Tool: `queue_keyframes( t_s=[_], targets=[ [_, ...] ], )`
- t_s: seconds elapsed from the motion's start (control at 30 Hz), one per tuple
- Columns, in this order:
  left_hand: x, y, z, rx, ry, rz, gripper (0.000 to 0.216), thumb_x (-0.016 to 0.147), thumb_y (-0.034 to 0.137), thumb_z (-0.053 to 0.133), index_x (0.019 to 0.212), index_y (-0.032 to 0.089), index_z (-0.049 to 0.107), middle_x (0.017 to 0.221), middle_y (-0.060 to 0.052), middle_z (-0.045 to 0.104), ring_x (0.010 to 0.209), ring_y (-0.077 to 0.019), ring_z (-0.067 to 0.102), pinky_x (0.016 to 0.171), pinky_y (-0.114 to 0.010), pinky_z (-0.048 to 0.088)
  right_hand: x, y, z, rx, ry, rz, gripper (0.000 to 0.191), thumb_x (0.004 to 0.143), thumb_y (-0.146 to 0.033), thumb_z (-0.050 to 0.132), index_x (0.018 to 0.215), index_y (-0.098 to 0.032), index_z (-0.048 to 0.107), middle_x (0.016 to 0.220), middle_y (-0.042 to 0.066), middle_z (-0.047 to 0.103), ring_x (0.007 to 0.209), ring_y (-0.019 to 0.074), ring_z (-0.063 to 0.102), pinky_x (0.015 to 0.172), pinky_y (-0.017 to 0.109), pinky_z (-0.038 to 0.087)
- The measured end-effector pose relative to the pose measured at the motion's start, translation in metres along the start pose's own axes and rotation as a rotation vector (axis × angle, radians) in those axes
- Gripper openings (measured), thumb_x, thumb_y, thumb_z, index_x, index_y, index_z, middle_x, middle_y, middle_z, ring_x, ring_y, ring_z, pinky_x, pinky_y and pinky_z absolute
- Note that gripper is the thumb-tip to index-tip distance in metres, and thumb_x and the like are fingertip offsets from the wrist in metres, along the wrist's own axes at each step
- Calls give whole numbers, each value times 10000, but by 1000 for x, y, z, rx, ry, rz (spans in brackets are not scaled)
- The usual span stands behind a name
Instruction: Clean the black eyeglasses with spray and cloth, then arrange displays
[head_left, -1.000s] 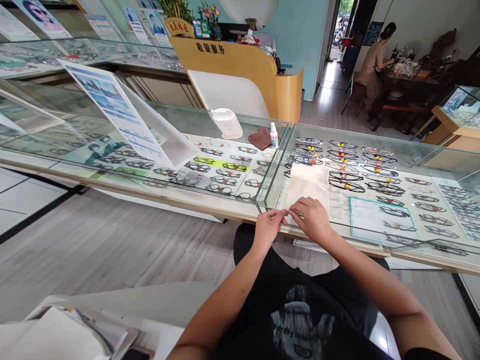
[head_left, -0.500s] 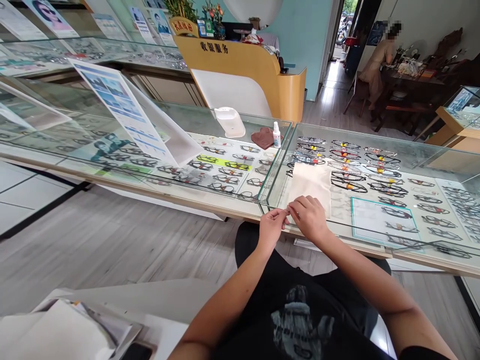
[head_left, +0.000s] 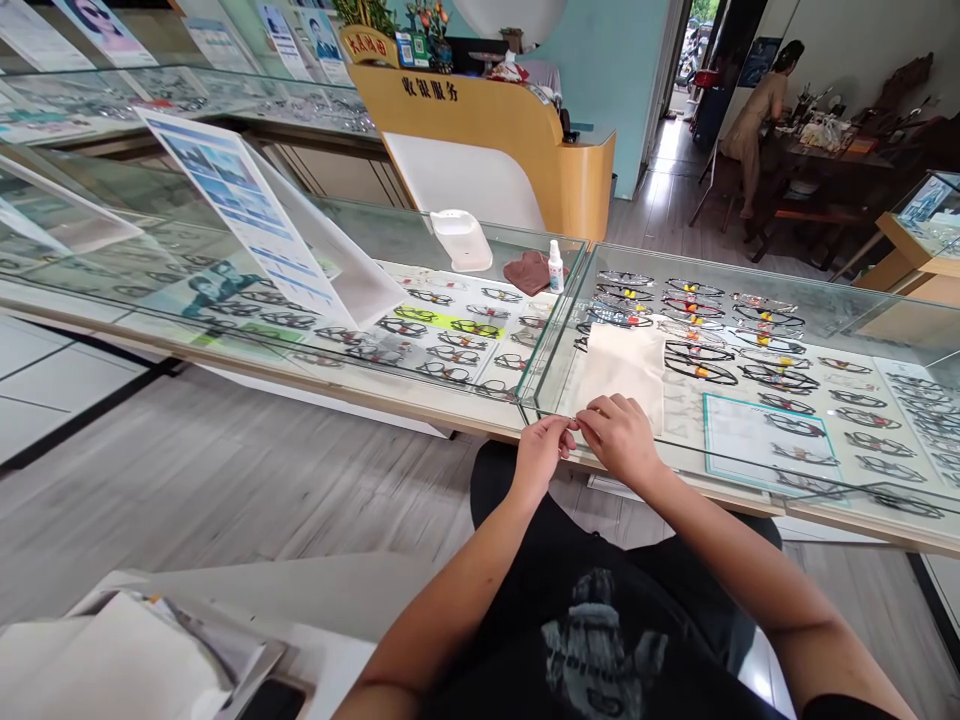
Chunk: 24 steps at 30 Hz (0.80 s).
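Note:
My left hand (head_left: 544, 452) and my right hand (head_left: 618, 436) meet at the front edge of the glass display case (head_left: 534, 404). Both are closed, with thumbs and fingertips pinched together. Something tiny seems to sit between the fingertips, too small to name. Just beyond my right hand a cream cloth (head_left: 624, 366) lies flat on the glass top. Rows of eyeglasses (head_left: 697, 370) show through the glass around the cloth.
A small spray bottle (head_left: 555, 268), a brown cloth (head_left: 526, 272) and a white plastic tray (head_left: 462, 240) stand farther back on the glass. A folded sign (head_left: 262, 225) leans at left. Behind is a wooden counter (head_left: 487, 110); a person (head_left: 754, 125) sits at a far table.
My hands stay together at the case edge with only slight finger movement; the left fingertips shift a little. The view tilts very slightly. The far person's head is turned a little differently.

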<state>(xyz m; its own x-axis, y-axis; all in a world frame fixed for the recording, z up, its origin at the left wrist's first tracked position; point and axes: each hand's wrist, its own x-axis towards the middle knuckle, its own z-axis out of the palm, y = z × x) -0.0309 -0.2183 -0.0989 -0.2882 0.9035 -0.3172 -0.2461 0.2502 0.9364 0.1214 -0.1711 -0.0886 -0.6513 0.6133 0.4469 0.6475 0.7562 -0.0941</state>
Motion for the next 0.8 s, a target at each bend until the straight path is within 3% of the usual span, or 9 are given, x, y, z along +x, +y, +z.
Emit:
queue_keyframes(
  t_s=[0.2,0.47,0.63,0.8],
  targets=[
    [1,-6,1,35,11,31,515,670,682,821,667,188,676,533,16,545,499,-103,458,523,-261,367,-1,3,-1,6,40,-45,255,1089,-236,570,931,-200,767,948,62,754,849,214,543,744,357,329],
    [3,-12,0,96,19,104,502,753,683,781,662,200,678,547,15,563,509,-111,476,542,-263,400,3,5,-14,140,-99,9,256,1083,-308,580,1055,-215,817,1048,78,788,939,244,588,798,383,364],
    [1,-15,-2,140,30,120,463,819,651,749,740,195,739,566,10,581,521,-119,485,553,-267,419,50,41,-36,208,-223,149,295,1081,-299,539,1084,-194,815,1074,100,792,999,266,629,838,378,401],
    [1,-16,0,151,45,123,486,823,676,743,748,196,734,578,6,587,529,-125,487,554,-271,420,116,93,-45,20,-288,354,295,1047,-279,563,1188,-185,804,1178,136,769,1154,315,636,942,393,444]
  ],
)
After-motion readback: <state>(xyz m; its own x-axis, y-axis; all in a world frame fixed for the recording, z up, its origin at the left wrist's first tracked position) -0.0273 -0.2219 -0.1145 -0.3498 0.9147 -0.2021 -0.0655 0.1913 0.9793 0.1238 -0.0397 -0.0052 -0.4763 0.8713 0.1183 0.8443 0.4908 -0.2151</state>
